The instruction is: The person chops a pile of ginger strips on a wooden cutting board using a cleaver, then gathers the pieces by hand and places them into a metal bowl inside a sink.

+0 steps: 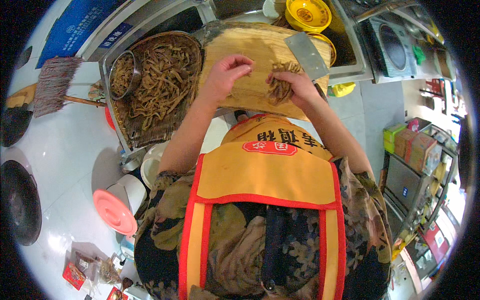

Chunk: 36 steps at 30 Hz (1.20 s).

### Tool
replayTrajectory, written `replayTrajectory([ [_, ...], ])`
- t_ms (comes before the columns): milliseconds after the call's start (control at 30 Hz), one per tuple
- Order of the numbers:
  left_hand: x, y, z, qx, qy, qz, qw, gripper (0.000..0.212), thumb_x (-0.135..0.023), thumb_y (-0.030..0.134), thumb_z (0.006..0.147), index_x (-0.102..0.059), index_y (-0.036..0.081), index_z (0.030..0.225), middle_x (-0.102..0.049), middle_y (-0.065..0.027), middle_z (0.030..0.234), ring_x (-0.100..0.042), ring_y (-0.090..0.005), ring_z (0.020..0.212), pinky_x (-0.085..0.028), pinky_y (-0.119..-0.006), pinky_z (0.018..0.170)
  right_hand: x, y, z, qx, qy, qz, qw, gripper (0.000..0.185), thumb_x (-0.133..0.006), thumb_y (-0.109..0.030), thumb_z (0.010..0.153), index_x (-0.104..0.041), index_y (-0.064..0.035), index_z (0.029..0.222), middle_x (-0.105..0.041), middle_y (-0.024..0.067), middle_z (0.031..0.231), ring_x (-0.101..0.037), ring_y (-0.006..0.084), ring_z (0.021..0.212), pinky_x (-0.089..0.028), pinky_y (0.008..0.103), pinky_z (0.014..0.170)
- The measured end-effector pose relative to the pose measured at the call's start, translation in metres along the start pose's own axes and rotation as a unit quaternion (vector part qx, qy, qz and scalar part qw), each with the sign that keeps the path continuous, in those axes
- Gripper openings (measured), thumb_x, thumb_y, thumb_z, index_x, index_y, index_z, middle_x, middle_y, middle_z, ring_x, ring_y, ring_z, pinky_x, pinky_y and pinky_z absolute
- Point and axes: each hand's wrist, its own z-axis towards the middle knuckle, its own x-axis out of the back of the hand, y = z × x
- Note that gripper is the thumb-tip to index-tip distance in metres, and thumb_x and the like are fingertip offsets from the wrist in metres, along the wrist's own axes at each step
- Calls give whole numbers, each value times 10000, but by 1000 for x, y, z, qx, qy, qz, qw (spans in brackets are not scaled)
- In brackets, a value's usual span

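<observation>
My right hand (300,88) is closed around a bunch of brown dried strips (279,88) above the right part of a wooden cutting board (255,41). Over the board's left part is my left hand (227,75), thumb and fingertips close together; whether a small piece is between them I cannot tell. A cleaver (305,54) lies on the board's right side, its dark handle partly hidden behind my right wrist. Left of the board, a woven basket (198,48) holds many similar brown strips (165,78). A clear round bowl (112,80) with smaller pieces stands at the basket's left side.
Yellow bowls (309,15) stand beyond the board, beside a metal sink (352,56). A mop (56,84) leans at the left. On the floor are a white bucket with a pink lid (114,212) and a black wok (20,202). Cardboard boxes (412,148) are stacked at the right.
</observation>
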Motion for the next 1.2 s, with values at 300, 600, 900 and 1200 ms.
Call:
replayTrajectory([
  [300, -55, -14, -43, -306, -20, 321, 896, 122, -619, 2, 723, -609, 76, 818, -626, -119, 938, -583, -324, 995, -458, -405, 893, 24, 17, 20, -105, -100, 107, 984, 300, -557, -134, 860, -575, 57, 1092, -644, 155, 1033, -639, 249, 928, -521, 373, 846],
  [600, -48, -8, -50, -295, -57, 393, 869, 128, -611, 36, 686, -617, 65, 810, -598, -105, 847, -576, -331, 877, -470, -421, 779, 19, 7, 10, -69, -89, 30, 993, 285, -566, -125, 870, -566, 47, 1098, -639, 139, 1003, -631, 240, 914, -515, 360, 842],
  [900, -7, -53, -19, -222, 185, 508, 811, 54, -620, 82, 762, -613, 41, 797, -587, -137, 882, -571, -311, 816, -457, -427, 769, 40, -1, 0, -12, -52, 3, 999, 257, -613, -99, 819, -599, 77, 1006, -649, 127, 942, -623, 228, 886, -491, 341, 839],
  [1200, 15, -63, 20, -58, 232, 427, 872, 158, -620, 204, 827, -615, 47, 842, -602, -122, 787, -580, -300, 796, -466, -416, 719, 44, 1, -7, 15, -29, 22, 999, 240, -625, -147, 807, -653, 40, 955, -665, 122, 956, -622, 244, 921, -472, 361, 863],
])
